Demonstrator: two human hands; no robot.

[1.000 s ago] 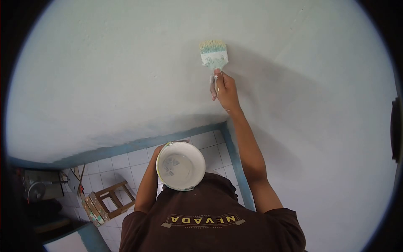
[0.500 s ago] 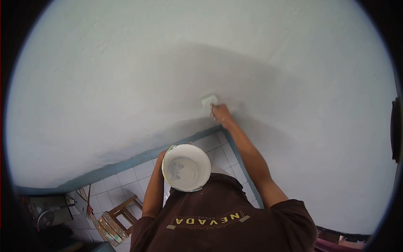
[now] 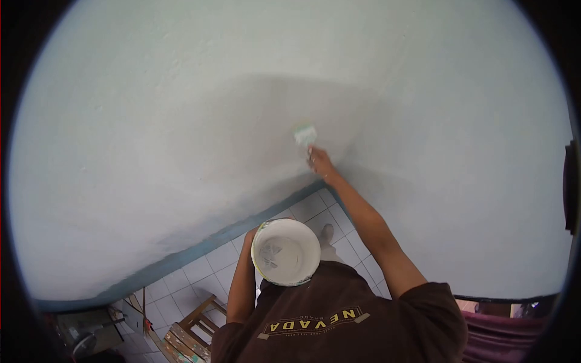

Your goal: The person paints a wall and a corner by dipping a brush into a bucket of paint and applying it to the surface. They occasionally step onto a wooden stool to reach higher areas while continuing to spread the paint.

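Note:
My right hand (image 3: 319,162) is closed round the handle of a wide paintbrush (image 3: 305,134), its pale bristles pointing up at the white wall (image 3: 212,133) close to the corner. Whether the bristles touch the wall is hard to tell. In front of my chest, a white paint bucket (image 3: 312,254) is tilted with its mouth toward me. Pale paint lies in the bottom, and streaks mark the rim. My left hand (image 3: 250,236) holds the bucket from its left side, with most of the fingers hidden behind it.
A blue band (image 3: 181,257) runs along the wall's foot, above white floor tiles (image 3: 221,257). At lower left stand a paint-spotted wooden stool (image 3: 181,342) and a fan (image 3: 85,343). Dark red cloth (image 3: 502,333) shows at lower right. A second wall (image 3: 460,181) meets the first on the right.
The paintbrush has moved slightly up along the wall in my right hand. My view has shifted, so the bucket and stool appear further right and lower. My left hand still holds the bucket.

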